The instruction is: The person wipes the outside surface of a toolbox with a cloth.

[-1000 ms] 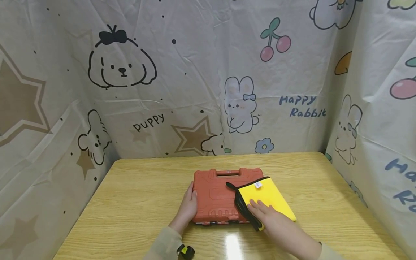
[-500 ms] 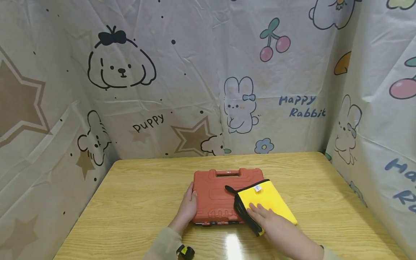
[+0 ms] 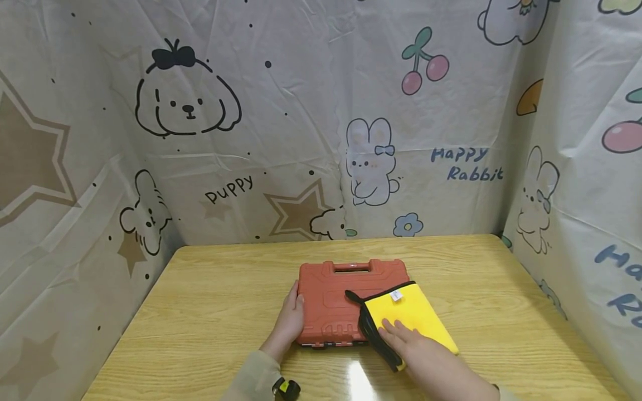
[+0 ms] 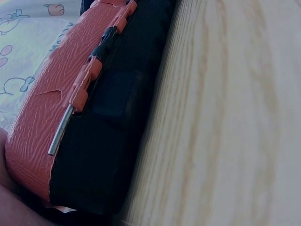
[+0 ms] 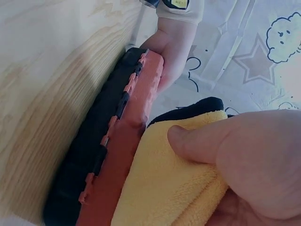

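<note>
- While your left sleeve (image 3: 253,376) enters at the lower edge, a black-and-yellow object (image 3: 287,388) sits against its right side.
- Your right hand (image 3: 423,348), well apart from the other, has its fingers extended across the yellow cloth (image 3: 418,314); the right wrist view shows your thumb (image 5: 188,141) resting on the fabric.
- The cloth, folded and black-edged, covers the right front part of the case lid and projects beyond it; whether the overhang meets the table, you cannot tell. It bears a white label (image 3: 397,295) and a black loop (image 3: 354,297).
- Your left hand (image 3: 290,317) grips the left side of the red case (image 3: 331,303).
- The case lies flat and closed, red above and black below; a metal pin (image 4: 61,131) shows along its near seam, its handle (image 3: 352,267) facing away from you.
- Beneath all, your wood-grained table (image 3: 215,289).
- Behind, a printed backdrop (image 3: 301,72) with puppy, rabbit and cherries.
</note>
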A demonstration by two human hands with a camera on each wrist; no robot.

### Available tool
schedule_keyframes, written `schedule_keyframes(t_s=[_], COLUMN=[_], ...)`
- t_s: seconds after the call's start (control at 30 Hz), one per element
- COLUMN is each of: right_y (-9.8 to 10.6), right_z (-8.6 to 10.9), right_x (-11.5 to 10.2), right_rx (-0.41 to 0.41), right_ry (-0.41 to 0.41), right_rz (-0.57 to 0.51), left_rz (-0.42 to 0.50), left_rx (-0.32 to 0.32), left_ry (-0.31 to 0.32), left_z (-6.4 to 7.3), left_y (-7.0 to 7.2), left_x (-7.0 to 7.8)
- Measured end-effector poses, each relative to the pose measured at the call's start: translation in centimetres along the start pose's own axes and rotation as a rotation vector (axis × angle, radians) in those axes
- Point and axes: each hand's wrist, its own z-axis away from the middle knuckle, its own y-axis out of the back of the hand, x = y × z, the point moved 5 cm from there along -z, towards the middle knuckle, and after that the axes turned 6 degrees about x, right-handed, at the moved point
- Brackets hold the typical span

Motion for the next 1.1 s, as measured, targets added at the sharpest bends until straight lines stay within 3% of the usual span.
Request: schedule_keyframes(t_s=[0.43, 0.67, 0.87, 1.1], right_y=[2.5, 6.3, 10.0, 12.7], right_z=[-0.6, -1.0, -1.9, -3.8], right_x=[0.3, 1.7, 3.1, 4.6], right_rx=[0.071, 0.228, 0.391, 0.453], right_ry=[-0.089, -0.199, -0.151, -0.170], right_rz=[-0.086, -0.201, -0.190, -0.154], left_rz=[0.002, 0.001, 0.006, 0.005], left_rx=[-0.002, -0.007, -0.003, -0.004], left_ry=[0.000, 0.003, 0.001, -0.005], left_z=[0.1, 0.2, 0.1, 0.1], left_y=[0.1, 0.1, 0.2, 0.1], left_x=[0.0, 0.0, 0.1, 0.2])
